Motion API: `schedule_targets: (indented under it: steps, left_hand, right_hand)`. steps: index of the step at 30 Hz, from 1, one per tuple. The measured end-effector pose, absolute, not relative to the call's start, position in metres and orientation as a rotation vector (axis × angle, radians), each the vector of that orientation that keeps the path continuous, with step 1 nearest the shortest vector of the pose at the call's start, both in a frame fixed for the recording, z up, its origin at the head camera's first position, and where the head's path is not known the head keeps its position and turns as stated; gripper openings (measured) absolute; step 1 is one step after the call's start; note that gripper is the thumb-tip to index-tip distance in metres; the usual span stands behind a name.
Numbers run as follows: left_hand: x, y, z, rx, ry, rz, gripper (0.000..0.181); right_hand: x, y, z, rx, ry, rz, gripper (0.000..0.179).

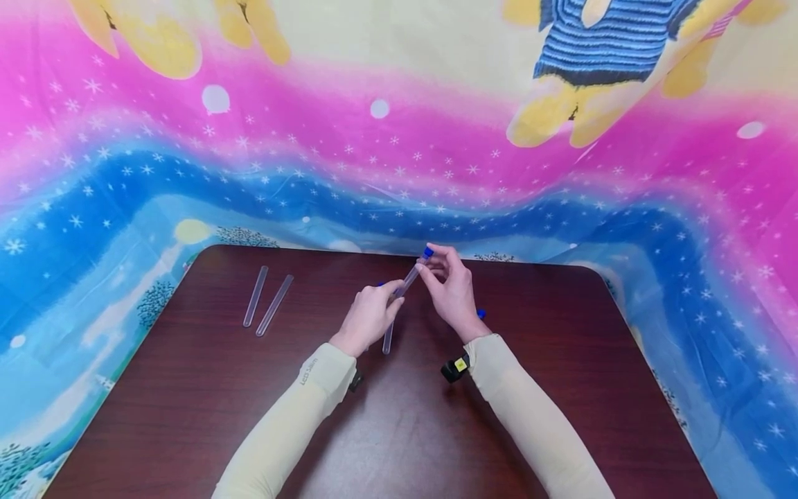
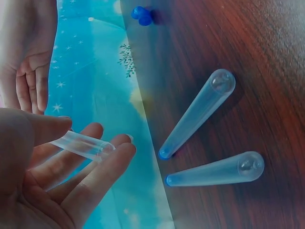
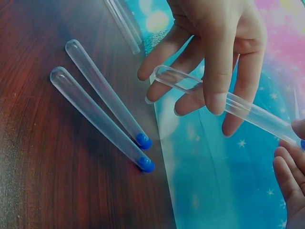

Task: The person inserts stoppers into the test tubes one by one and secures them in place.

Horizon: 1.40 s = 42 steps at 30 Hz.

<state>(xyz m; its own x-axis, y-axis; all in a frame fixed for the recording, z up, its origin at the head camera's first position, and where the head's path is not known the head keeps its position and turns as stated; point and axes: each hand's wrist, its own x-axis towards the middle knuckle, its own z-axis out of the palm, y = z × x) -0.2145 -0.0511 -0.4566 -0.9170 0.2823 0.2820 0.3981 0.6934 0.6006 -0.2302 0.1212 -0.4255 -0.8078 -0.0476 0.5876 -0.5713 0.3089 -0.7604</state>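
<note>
A clear test tube [image 1: 408,281] is held slanting above the table. My left hand [image 1: 372,310] pinches its body between thumb and fingers, and the rounded end [image 3: 164,74] sticks out past them in the right wrist view. With thumb and fingertips, my right hand [image 1: 450,287] grips the blue cap [image 1: 429,251] at the tube's upper end. Below the hands lie two blue-capped test tubes, one [image 3: 102,88] beside the other [image 3: 97,114], their caps close together. In the head view the left hand partly hides them.
Two uncapped test tubes, one [image 1: 255,296] left of the other [image 1: 274,306], lie at the table's left. Loose blue caps [image 2: 142,15] rest on the right side, mostly behind the right wrist in the head view. A printed cloth [image 1: 374,173] hangs behind the dark wooden table [image 1: 187,416].
</note>
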Motion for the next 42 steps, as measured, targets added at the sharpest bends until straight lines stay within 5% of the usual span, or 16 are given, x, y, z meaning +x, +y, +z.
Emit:
schedule_targets:
  steps: [42]
  left_hand:
    - [-0.218, -0.049, -0.450, -0.606, -2.699, -0.990, 0.027]
  right_hand:
    - [-0.217, 0.118, -0.408, 0.419, -2.009, 1.591, 0.031]
